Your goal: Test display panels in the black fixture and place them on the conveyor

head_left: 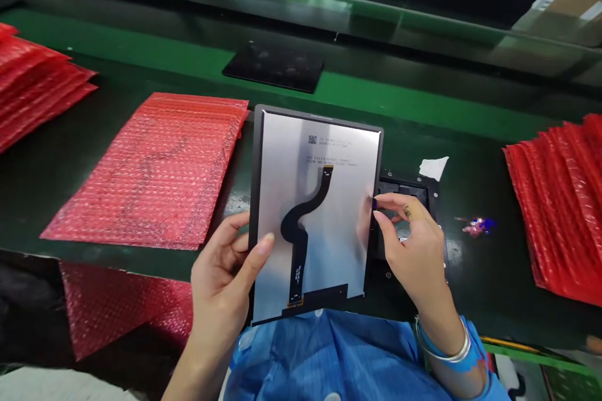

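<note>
A tablet display panel (345, 219) is held up with its silvery back facing me; a black flex cable (298, 238) curves down it. My left hand (228, 263) grips its left edge, thumb on the back and fingers behind. At the right edge, my right hand (414, 238) pinches with thumb and index finger at a small dark-blue tab (375, 203). Whether the tab is stuck to the panel I cannot tell. Behind the right hand lies a black tablet housing (430, 191), partly hidden by the hand and panel.
Red bubble-wrap bags (155, 169) lie on the left, with another stack (37, 81) farther left and more red bags (559, 207) at right. A white scrap (433, 168) and small shiny purple-blue bits (478, 226) rest on the dark table. A black flat panel (275, 67) lies behind.
</note>
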### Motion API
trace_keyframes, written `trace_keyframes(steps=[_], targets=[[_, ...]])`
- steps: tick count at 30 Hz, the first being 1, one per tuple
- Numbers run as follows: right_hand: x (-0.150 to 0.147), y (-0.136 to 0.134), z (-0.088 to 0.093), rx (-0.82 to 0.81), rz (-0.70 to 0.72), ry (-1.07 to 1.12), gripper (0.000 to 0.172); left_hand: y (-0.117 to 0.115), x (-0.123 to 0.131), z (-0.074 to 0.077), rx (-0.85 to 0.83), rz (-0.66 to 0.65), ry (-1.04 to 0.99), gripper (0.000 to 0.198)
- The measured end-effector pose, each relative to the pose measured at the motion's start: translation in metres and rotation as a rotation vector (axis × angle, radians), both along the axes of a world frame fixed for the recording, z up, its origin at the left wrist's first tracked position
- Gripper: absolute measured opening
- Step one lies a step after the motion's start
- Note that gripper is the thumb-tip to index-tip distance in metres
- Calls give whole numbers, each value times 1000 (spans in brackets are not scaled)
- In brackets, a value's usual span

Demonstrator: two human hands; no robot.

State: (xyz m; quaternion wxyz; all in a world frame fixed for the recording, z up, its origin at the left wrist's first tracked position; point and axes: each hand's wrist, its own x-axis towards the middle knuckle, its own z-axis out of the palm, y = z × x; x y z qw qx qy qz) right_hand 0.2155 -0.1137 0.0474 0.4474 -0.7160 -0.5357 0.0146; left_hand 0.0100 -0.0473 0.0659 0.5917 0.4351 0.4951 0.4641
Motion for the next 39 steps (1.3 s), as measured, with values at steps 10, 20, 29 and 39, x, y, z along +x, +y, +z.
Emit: trace_keyframes(steps=[10, 20, 29, 39], targets=[[9, 1, -2, -63, -19, 76, 9, -2, 10, 5, 46, 31, 68, 30], [94, -68, -12, -154, -454, 269, 23, 7, 28, 23, -70, 193, -95, 24], [134, -81, -21, -444, -724, -68, 28, 17, 38, 14, -306, -123, -283, 31], [13, -32, 26, 149, 514, -488, 46, 8, 50, 19, -269, -387, -371, 24]])
